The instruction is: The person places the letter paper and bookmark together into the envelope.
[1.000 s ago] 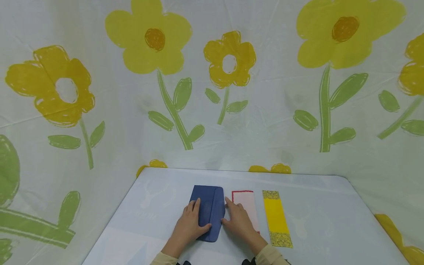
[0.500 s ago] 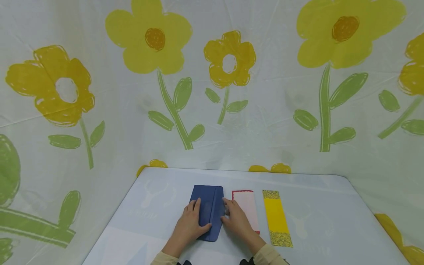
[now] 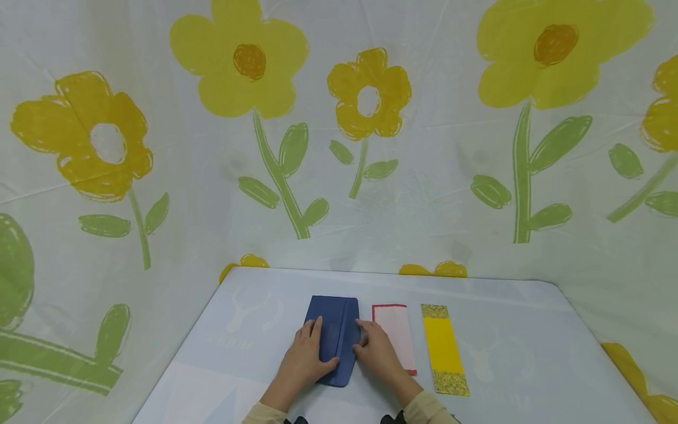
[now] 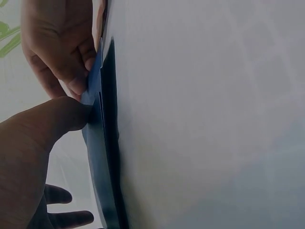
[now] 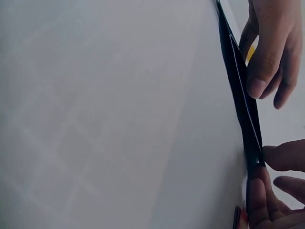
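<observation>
A flat dark blue envelope (image 3: 332, 312) lies on the table, its flap running along the right side. My left hand (image 3: 304, 356) rests on its left part, fingers spread and fairly straight, thumb near the flap line. In the left wrist view the left thumb (image 4: 66, 114) presses on the envelope (image 4: 102, 143), whose edge shows layers slightly apart. At the right edge my right hand (image 3: 378, 350) pinches the flap, with thumb and fingers on either side of the rim. The right wrist view has the right hand's fingers (image 5: 262, 195) against the envelope (image 5: 240, 95).
Right of the envelope lies a pale pink card with a red border (image 3: 401, 335), partly behind my right hand. Farther right is a yellow strip with patterned ends (image 3: 444, 344). The white table (image 3: 254, 312) meets a flower-printed cloth backdrop (image 3: 424, 194) at its far edge.
The right hand's fingers have come in slightly to the left, onto the envelope's right edge. My left hand and the envelope stay nearly where they were.
</observation>
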Tool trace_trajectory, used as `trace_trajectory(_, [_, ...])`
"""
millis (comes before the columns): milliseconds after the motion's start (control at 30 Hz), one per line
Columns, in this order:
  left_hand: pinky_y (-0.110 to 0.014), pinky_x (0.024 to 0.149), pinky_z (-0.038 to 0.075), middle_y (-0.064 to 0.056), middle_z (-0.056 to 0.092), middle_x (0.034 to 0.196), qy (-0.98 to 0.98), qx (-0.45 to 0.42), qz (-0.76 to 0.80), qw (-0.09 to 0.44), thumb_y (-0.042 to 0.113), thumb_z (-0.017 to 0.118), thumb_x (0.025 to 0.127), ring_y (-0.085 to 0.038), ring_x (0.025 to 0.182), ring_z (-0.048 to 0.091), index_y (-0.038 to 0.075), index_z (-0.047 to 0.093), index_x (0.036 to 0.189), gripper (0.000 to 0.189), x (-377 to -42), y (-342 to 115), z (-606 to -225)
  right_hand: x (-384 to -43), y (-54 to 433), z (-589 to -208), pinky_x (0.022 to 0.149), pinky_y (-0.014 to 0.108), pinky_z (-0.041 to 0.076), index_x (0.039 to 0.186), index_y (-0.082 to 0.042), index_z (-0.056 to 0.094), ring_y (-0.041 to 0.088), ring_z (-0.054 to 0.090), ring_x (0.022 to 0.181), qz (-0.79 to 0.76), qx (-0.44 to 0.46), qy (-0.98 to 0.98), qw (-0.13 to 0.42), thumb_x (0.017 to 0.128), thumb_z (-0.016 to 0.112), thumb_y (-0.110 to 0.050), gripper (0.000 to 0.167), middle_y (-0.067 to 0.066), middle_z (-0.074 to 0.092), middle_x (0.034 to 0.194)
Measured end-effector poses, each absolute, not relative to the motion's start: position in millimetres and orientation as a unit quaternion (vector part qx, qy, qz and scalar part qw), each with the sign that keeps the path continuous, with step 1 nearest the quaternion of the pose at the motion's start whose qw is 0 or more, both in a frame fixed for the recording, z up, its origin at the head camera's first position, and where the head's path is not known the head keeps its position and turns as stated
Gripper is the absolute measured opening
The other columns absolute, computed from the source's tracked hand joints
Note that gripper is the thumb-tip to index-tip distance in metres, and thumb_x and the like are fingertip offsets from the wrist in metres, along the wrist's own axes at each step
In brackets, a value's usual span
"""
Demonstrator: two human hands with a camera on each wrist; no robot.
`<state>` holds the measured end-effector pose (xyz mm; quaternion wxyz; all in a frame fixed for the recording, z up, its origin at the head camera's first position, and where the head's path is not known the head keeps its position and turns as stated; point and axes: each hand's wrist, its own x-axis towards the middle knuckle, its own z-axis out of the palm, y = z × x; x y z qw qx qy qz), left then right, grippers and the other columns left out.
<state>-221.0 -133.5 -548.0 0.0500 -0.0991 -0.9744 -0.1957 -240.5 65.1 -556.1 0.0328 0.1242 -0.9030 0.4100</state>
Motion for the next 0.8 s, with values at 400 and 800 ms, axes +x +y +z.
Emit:
trace_trajectory(400, [-0.056, 0.095, 0.053, -0.027, 0.046, 0.146, -0.977, -0.109, -0.175, 0.049, 0.05, 0.081, 0.079, -0.044, 0.133, 0.047, 0.002, 0.048, 0.149, 0.091, -221.0, -130.5, -546.6, -241.0, 64.0, -552.5, 0.061, 0.022, 0.043, 0.132, 0.002, 0.064, 0.01, 0.049, 0.072, 0.409, 0.122, -0.904, 0.014, 0.087, 0.077, -0.005, 0.048, 0.007, 0.061, 0.106])
trace_trajectory(800, [-0.069, 0.098, 0.045, -0.02, 0.044, 0.153, -0.979, -0.166, -0.118, 0.021, 0.042, 0.073, 0.086, -0.045, 0.141, 0.042, 0.027, 0.054, 0.149, 0.067, -224.9, -127.4, -540.7, -242.2, 64.4, -554.7, 0.061, 0.022, 0.044, 0.131, 0.005, 0.064, 0.008, 0.051, 0.073, 0.412, 0.134, -0.901, 0.021, 0.086, 0.076, -0.002, 0.047, 0.014, 0.062, 0.116])
